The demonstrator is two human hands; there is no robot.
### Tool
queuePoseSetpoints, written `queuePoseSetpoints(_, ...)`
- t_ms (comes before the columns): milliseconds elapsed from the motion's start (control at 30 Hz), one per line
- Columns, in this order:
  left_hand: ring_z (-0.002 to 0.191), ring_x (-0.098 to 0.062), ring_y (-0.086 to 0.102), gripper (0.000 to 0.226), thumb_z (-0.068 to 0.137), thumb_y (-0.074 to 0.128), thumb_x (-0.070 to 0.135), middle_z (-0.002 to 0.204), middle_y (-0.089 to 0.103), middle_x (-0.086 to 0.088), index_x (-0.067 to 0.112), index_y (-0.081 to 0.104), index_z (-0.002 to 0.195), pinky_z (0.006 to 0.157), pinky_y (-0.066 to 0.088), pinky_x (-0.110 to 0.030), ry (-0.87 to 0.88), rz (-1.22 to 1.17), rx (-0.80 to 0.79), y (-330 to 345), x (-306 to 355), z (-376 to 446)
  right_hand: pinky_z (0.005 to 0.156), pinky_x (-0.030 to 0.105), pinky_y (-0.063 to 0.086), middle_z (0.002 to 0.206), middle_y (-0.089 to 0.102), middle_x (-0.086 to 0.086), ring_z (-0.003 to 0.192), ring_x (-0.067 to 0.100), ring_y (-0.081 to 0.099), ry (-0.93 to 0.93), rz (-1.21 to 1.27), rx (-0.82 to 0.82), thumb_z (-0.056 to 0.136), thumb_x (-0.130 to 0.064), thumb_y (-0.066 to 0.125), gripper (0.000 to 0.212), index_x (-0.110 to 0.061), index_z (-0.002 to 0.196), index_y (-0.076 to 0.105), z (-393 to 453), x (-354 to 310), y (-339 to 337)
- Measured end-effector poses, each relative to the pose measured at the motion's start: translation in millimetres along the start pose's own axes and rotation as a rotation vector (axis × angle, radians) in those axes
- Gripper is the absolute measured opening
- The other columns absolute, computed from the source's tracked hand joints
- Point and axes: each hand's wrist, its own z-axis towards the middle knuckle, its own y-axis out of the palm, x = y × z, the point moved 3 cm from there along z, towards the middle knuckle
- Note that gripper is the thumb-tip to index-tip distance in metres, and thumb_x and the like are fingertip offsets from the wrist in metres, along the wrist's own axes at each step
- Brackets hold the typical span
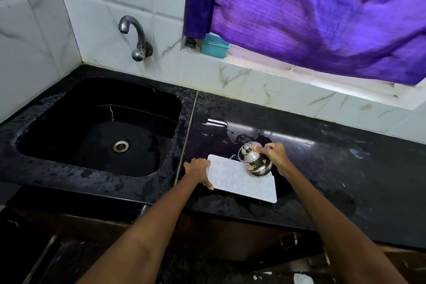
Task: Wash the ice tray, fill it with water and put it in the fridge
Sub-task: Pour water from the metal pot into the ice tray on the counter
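Head cam: white ice tray (242, 180) lies flat on the black stone counter (345, 168), near its front edge, just R of the seam beside the sink (99, 127). L hand (198, 169) clamps the tray's L short edge, thumb on top, fingers curled under/around the rim. R hand (273, 157) is wrapped closed around a small steel pot w/ lid (253, 160), tilted toward the tray over its far R part; a thin stream of water runs from the pot's lip onto the tray. Puddles w/ droplets sit on the counter behind the pot. Sink is wet, drain bare. Chrome tap (136, 37) on the tiled wall at the sink's back edge. Teal plastic box (214, 46) on the window sill, partly under a purple curtain (311, 11).
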Motion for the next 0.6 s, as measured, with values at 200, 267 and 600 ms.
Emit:
queuePoseSetpoints(200,0.126,-0.026,0.045,0.08,0.066,0.08,0.048,0.13,0.052,-0.004,0.014,0.045,0.129,0.104,0.034,-0.046,0.002,0.028,-0.001,0.1,0.2,1.7,0.048,0.022,0.022,0.045,0.025,-0.005,0.045,0.007,0.023,-0.018,-0.015,0.004,0.075,-0.011,0.075,0.057,-0.019,0.045,0.027,0.9,-5.8,-4.5)
queuePoseSetpoints(267,0.126,-0.026,0.045,0.081,0.066,0.08,0.049,0.13,0.052,-0.004,0.013,0.045,0.13,0.104,0.034,-0.046,0.003,0.037,0.0,-0.1,0.8,2.4,0.05,0.025,0.023,0.049,0.026,-0.001,0.048,0.01,0.025,-0.021,-0.024,0.005,0.074,-0.013,0.076,0.057,-0.019,0.045,0.027,2.1,-7.0,-6.2)
queuePoseSetpoints(600,0.128,-0.027,0.044,0.085,0.066,0.08,0.049,0.131,0.051,-0.005,0.015,0.042,0.134,0.104,0.034,-0.047,0.008,0.062,-0.006,0.9,1.9,3.7,0.048,0.023,0.022,0.049,0.025,0.0,0.045,0.009,0.023,-0.026,-0.014,-0.003,0.073,-0.015,0.078,0.058,-0.019,0.045,0.027,0.0,-7.1,-6.2)
